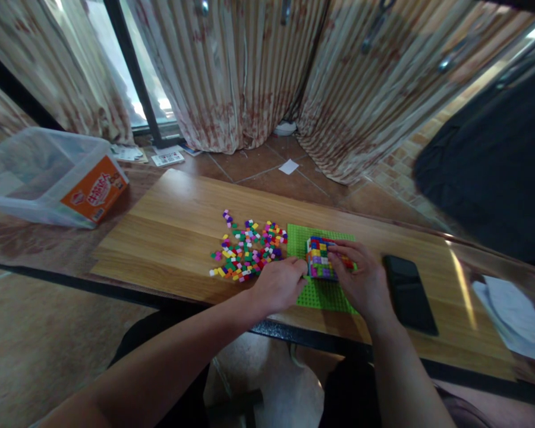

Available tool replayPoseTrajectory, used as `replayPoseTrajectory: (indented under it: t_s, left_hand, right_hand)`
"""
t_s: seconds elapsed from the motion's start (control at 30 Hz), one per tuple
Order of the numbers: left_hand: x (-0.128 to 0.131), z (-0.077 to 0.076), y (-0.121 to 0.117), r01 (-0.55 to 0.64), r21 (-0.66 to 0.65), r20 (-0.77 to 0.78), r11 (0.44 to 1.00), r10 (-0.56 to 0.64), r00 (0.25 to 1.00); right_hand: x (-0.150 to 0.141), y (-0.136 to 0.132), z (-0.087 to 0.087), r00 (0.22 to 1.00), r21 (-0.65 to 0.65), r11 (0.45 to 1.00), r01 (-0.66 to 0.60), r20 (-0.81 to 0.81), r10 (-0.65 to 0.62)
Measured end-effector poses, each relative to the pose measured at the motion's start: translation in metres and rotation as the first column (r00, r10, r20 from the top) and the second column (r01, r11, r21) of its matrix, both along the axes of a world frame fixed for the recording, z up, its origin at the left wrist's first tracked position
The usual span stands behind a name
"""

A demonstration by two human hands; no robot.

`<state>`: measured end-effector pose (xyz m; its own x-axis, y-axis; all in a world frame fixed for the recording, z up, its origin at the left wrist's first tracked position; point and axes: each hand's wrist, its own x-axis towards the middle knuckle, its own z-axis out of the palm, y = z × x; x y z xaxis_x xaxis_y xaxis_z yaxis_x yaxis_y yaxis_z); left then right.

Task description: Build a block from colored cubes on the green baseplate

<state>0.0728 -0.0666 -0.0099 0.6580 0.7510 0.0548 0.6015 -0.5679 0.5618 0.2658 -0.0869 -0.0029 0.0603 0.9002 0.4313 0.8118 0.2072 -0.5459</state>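
Forearms [169,351] angle in from the near side, left one flatter, right one steeper. Left hand [282,284]: back up, fingers curled, tips at the left end of the block [316,263]; can't tell if it's pinching a brick. Right hand [361,276]: arched over the block's right part, thumb and fingers grasping it. Block sits between hands on the green baseplate [298,236], long axis roughly left-right, right end hidden; right hand is nearer, overlapping it. Phone [410,294] just right of right hand. Loose bricks [249,252] left of baseplate. Tub [40,178] far left, curtains [249,71] behind.
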Motion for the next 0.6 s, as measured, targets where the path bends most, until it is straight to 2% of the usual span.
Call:
replayPoseTrajectory:
  t_s: [0.23, 0.4, 0.6]
  left_hand:
    - [0.0005, -0.0004, 0.0045, 0.012, -0.155, 0.192, 0.988, 0.018, 0.981]
    - [0.0027, -0.0053, 0.0064, 0.101, -0.160, 0.363, 0.982, -0.037, 0.931]
    - [0.0038, -0.0043, 0.0067, 0.106, -0.206, 0.393, 0.973, -0.017, 0.919]
  right_hand:
    - [-0.0014, -0.0001, 0.0007, 1.000, -0.015, 1.000, -0.019, 0.001, 0.019]
    - [-0.0025, 0.0003, -0.0008, 1.000, -0.016, 0.999, -0.031, -0.007, 0.031]
    - [-0.0011, 0.0018, -0.0051, 0.999, -0.013, 0.999, -0.043, -0.003, 0.042]
